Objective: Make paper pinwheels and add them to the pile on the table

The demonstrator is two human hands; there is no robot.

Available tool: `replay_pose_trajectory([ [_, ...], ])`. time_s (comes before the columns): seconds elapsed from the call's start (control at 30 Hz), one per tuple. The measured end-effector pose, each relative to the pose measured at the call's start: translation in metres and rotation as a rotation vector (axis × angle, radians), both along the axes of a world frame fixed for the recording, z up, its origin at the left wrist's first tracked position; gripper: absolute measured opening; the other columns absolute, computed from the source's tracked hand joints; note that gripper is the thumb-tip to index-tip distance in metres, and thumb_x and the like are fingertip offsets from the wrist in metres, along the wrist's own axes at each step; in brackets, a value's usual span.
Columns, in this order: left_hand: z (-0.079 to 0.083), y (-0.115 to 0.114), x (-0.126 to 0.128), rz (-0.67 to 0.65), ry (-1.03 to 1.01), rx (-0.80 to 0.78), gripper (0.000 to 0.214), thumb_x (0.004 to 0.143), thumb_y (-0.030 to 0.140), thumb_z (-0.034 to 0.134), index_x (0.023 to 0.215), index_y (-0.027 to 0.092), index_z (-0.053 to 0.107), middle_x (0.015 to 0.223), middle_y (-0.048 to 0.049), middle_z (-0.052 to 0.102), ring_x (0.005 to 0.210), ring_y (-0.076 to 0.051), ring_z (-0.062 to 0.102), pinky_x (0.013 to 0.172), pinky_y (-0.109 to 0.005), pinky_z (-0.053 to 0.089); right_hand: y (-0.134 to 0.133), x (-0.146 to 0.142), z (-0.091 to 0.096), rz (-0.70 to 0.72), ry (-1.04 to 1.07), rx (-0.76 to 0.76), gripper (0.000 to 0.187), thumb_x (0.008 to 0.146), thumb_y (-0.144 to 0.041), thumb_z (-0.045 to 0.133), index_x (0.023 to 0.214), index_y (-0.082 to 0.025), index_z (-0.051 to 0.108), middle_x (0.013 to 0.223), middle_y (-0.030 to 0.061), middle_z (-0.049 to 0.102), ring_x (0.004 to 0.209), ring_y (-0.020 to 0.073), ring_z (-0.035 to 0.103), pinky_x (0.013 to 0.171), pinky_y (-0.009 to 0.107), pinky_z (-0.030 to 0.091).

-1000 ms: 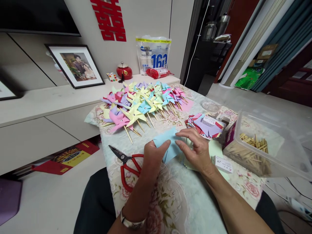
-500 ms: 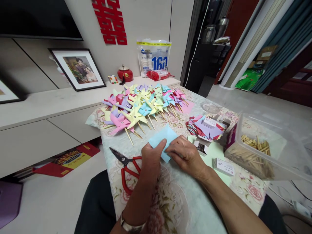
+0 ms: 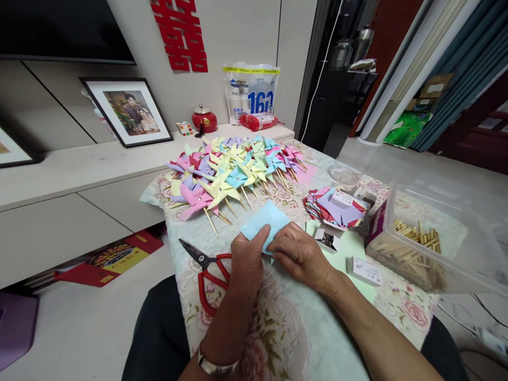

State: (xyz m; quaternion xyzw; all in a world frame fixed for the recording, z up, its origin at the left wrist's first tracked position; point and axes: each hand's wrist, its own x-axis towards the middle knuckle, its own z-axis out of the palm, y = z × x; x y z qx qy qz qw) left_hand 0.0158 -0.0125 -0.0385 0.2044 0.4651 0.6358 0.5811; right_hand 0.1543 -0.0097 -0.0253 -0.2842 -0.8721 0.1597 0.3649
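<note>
Holding: a thin light-blue square paper sheet, up between both hands over the near middle of the flower-patterned, cloth-covered tabletop.
Left hand: grip clamped on the blue sheet's near left edge, thumb flat on its upper face.
Right hand: grip drawn together, fingertips bunched on the sheet's near right side; whether anything small is pinched there too is hidden.
Sheet to grips: it reaches to the far side of both fingertips, one corner pointing away; roughly square, so no long axis stands out. Neither hand is clearly nearer, since both touch it.
Scissors: red-handled, dark-bladed metal scissors left of the left hand, blades pointing far left.
Small boxes: an open white cardboard box of small dark pieces, just right of the right hand; a closed white cardboard box farther right. Pale-green paper shows about both.
Far right: a pile of mixed-colour paper, then a clear plastic tub holding short wooden sticks.
Far side: many multicoloured paper pinwheels on sticks, heaped together, well apart from the hands.
</note>
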Motion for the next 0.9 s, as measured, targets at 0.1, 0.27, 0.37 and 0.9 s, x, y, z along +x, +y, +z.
replay_pose_trajectory([
  [0.1,0.0014,-0.0004,0.0023,0.011,0.002,0.034,0.023,0.063,0.026,0.082,0.075,0.016,0.066,0.066,0.0033,0.064,0.058,-0.012,0.054,0.058,-0.025,0.044,-0.0007,-0.0005,0.0021,-0.014,-0.001,-0.015,0.014,0.095,-0.017,0.055,0.093,-0.023,0.068,0.083,0.0053,0.061,0.081,0.0211,0.052,0.073,0.036,0.045],
  [0.27,0.0020,-0.0018,0.0022,-0.013,0.027,0.022,0.024,0.066,0.029,0.081,0.077,0.015,0.064,0.064,0.0039,0.061,0.056,-0.011,0.050,0.052,-0.023,0.040,-0.0004,-0.0010,0.0028,-0.037,0.029,-0.051,0.011,0.092,-0.014,0.058,0.087,-0.021,0.065,0.081,0.0042,0.060,0.081,0.0204,0.054,0.074,0.036,0.044],
  [0.37,0.0038,-0.0027,0.0022,-0.044,0.032,0.038,0.020,0.068,0.029,0.078,0.075,0.016,0.064,0.062,0.0043,0.059,0.054,-0.010,0.048,0.050,-0.022,0.037,-0.0002,-0.0007,0.0025,-0.063,0.081,-0.122,0.012,0.090,-0.011,0.060,0.085,-0.020,0.065,0.081,0.0032,0.063,0.082,0.0192,0.056,0.076,0.034,0.044],
  [0.9,0.0085,-0.0041,0.0071,-0.077,0.084,-0.038,0.022,0.061,0.032,0.077,0.073,0.016,0.069,0.066,0.0005,0.064,0.060,-0.014,0.054,0.052,-0.024,0.046,0.0016,0.0034,0.0054,-0.340,0.146,-0.379,0.011,0.085,-0.020,0.061,0.075,-0.019,0.062,0.073,0.0005,0.058,0.069,0.0156,0.055,0.065,0.028,0.040],
])
